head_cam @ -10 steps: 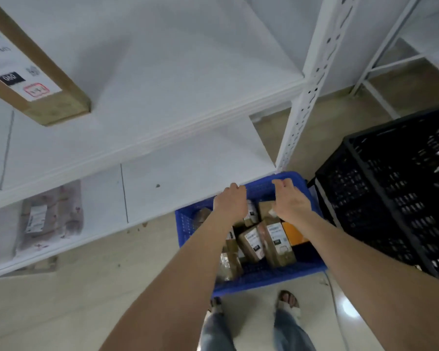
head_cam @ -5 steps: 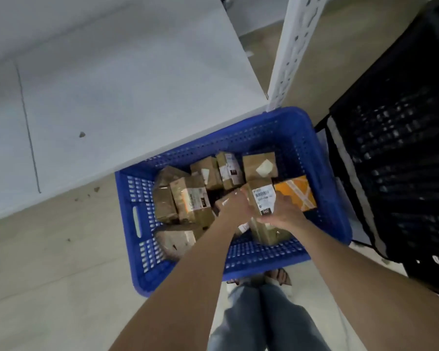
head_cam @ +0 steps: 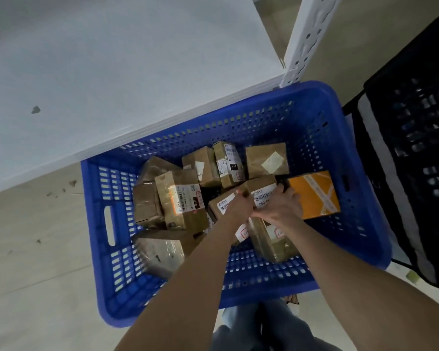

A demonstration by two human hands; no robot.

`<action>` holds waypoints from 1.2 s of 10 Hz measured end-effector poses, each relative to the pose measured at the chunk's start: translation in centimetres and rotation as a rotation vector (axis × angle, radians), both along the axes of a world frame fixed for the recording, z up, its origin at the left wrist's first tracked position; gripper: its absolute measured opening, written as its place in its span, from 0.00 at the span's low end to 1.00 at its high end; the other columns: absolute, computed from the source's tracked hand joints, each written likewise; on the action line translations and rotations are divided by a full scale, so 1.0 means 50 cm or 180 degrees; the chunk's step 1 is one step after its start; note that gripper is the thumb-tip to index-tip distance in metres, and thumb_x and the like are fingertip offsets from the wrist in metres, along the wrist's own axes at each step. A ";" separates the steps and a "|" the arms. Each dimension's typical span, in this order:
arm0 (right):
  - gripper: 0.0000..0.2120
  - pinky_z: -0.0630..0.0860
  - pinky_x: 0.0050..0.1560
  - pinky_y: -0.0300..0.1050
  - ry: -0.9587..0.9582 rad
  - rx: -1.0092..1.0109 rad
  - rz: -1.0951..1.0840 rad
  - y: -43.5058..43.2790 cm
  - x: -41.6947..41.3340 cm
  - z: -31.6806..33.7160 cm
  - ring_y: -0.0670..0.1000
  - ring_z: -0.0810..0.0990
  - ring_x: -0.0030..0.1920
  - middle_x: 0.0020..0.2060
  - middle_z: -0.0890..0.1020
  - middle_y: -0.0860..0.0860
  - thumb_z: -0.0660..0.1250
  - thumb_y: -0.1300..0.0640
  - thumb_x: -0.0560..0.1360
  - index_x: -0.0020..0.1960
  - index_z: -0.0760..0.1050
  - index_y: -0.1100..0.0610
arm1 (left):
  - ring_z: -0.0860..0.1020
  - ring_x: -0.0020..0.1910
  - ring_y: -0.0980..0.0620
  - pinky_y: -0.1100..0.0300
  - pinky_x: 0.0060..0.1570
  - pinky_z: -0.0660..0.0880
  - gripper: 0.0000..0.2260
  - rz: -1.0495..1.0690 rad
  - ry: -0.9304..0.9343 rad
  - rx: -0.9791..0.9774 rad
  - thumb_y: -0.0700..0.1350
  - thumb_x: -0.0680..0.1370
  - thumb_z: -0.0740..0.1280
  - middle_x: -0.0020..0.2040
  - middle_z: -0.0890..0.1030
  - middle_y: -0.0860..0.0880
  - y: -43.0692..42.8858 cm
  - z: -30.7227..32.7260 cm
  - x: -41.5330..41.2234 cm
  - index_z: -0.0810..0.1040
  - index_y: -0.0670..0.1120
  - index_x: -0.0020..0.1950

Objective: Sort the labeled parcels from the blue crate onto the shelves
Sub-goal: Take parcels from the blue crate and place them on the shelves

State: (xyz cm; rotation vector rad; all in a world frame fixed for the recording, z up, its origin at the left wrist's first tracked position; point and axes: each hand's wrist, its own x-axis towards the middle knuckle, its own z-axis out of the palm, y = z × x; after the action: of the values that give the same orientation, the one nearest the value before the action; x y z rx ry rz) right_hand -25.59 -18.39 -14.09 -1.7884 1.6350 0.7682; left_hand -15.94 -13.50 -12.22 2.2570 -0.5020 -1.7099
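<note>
The left hand (head_cam: 238,207) and right hand (head_cam: 281,207), gripping a parcel (head_cam: 260,184) mid-way in the blue crate (head_cam: 314,117), are covering much of its label (head_cam: 262,197), and their fingers (head_cam: 288,192) are lying partly hidden behind its edges. Print on the other labels (head_cam: 185,198) is showing too small to read. At 3 o'clock the blurred black crate (head_cam: 403,148) is running off the edge, while the shelf (head_cam: 112,72) is being cut off at 9 and 12, the legs (head_cam: 259,330) at 6.
</note>
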 end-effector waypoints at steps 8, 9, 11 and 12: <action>0.21 0.80 0.39 0.46 -0.3120 0.0150 -0.1711 -0.014 0.157 0.894 0.51 0.82 0.46 0.53 0.80 0.52 0.71 0.51 0.74 0.62 0.70 0.56 | 0.72 0.66 0.44 0.45 0.65 0.71 0.42 0.0624 -0.0261 -0.1201 0.52 0.65 0.78 0.68 0.71 0.46 0.070 0.911 0.214 0.58 0.51 0.73; 0.14 0.80 0.50 0.56 -0.3233 0.0155 -0.1624 -0.002 0.160 0.998 0.56 0.82 0.51 0.55 0.80 0.56 0.69 0.53 0.76 0.59 0.71 0.57 | 0.78 0.58 0.48 0.49 0.56 0.76 0.35 0.0616 -0.0318 -0.1360 0.49 0.69 0.76 0.63 0.76 0.49 0.100 1.007 0.223 0.61 0.52 0.70; 0.14 0.80 0.50 0.55 -0.3709 0.0242 -0.1624 0.017 0.170 1.170 0.57 0.82 0.50 0.54 0.81 0.57 0.68 0.55 0.77 0.59 0.73 0.60 | 0.81 0.35 0.64 0.71 0.25 0.74 0.26 0.1141 -0.0224 -0.2107 0.39 0.72 0.72 0.51 0.80 0.53 0.139 1.169 0.214 0.67 0.51 0.66; 0.09 0.80 0.34 0.43 -0.3812 0.0453 -0.1444 0.024 0.165 1.234 0.49 0.84 0.41 0.45 0.84 0.52 0.68 0.53 0.76 0.52 0.74 0.56 | 0.80 0.31 0.66 0.70 0.22 0.73 0.23 0.1370 -0.0183 -0.2307 0.40 0.73 0.71 0.49 0.80 0.53 0.154 1.238 0.205 0.67 0.55 0.63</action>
State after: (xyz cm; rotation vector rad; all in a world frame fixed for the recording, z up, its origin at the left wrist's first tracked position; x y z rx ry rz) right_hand -17.32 -17.20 47.60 -1.2304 1.0072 -0.3720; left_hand -5.67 -5.78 49.69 1.7207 -0.4960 -1.0278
